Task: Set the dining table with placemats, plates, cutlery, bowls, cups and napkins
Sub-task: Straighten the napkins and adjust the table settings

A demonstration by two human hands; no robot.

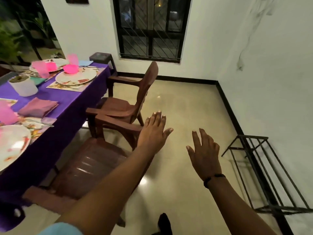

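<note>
Your far setting: white floral-printed round plate (76, 77) lies flat on a patterned rectangular placemat (67, 87), with a pink plastic bowl (70, 68) upright on its rim. A translucent pink cup (40, 68) stands beside it. A folded mauve cloth napkin (38, 108) lies mid-table. Nearest you, a second white floral plate (11, 145) lies flat with metal cutlery (44, 123) beside it.
</note>
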